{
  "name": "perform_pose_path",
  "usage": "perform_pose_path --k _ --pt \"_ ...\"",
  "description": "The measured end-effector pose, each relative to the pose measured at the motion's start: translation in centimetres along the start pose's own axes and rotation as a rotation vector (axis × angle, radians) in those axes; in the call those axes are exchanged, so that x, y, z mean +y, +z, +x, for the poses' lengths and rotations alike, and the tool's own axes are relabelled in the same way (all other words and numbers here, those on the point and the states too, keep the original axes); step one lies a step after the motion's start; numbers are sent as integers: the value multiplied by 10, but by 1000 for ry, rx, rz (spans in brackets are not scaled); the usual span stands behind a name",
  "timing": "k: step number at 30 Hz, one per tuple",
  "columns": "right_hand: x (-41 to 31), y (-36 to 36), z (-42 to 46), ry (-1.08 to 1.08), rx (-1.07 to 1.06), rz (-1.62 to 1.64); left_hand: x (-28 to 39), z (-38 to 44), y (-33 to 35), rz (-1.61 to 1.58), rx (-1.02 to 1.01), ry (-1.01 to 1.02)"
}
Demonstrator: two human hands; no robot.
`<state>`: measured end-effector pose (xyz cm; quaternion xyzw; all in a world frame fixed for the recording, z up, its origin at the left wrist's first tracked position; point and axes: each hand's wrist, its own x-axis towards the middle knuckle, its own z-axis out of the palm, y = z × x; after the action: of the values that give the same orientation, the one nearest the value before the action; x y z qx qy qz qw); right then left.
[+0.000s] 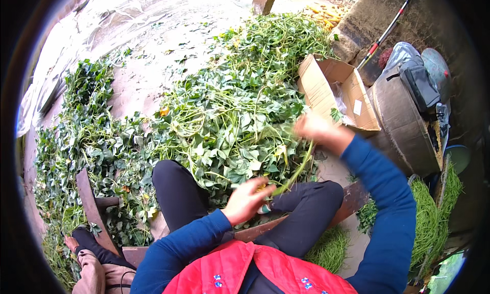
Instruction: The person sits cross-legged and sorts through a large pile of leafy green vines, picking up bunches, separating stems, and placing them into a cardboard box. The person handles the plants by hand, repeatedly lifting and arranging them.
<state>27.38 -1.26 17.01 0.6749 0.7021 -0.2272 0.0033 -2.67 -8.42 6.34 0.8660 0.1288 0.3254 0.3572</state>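
Observation:
Between my two hands runs a green plant stem [296,173], over my lap. My right hand [316,129], blurred, is closed around its upper end, near the cardboard box. At the stem's lower end is my left hand [250,198], fingers spread and partly blurred, with a bit of yellow by the fingertips; whether it grips the stem is unclear. A large heap of leafy green vines [237,129] lies on the ground in front of my knees.
An open cardboard box [317,83] stands at the right beside a brown drum-like container [398,121]. Bundles of stripped green stems [425,221] lie at the lower right, more [329,248] beside my leg. Another person's hand [71,243] shows at the lower left, near a curved wooden piece [92,209].

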Motion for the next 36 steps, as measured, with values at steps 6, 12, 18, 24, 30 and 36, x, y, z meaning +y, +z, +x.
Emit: perform_pose_path --k 6,12,18,24,30,36 --pt "6 -303 57 -46 1152 415 -58 -2 -5 136 363 -404" --pt "15 -164 94 -55 1031 -509 -97 -30 22 195 195 -704" --pt "-20 39 32 16 159 0 -172 -6 46 93 186 -880" --pt "-39 107 -7 89 76 258 -240 18 62 -713 190 -1177" --pt "-7 134 10 353 382 297 -104 31 102 -306 -48 -413" --pt "-32 146 28 361 373 325 -154 41 45 320 -290 -637"
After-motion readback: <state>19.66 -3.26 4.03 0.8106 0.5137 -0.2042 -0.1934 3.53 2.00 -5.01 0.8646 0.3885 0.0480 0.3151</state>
